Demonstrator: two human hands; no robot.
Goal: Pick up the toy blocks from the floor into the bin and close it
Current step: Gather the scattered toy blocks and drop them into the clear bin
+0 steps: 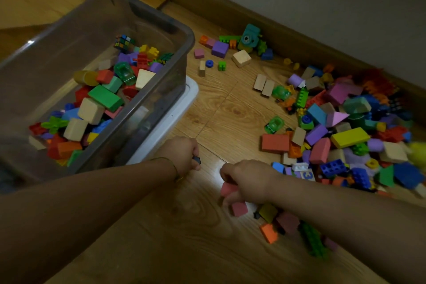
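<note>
A clear plastic bin (184, 37) stands at the left on its white lid (175, 117), partly filled with coloured blocks. A big heap of toy blocks (345, 136) lies on the floor at the right, along the wall. My left hand (182, 154) hovers just right of the bin's near corner and pinches a small dark piece (197, 159). My right hand (246, 182) is low over the floor, fingers curled round a pink block (228, 189). A second pink block (239, 208) lies just below it, beside several more under my forearm.
A small cluster of blocks with a teal toy camera (250, 36) lies by the baseboard beyond the bin. A green toy car (274, 124) sits alone mid-floor. Bare wooden floor (221, 104) stretches between bin and heap. The wall runs diagonally at the upper right.
</note>
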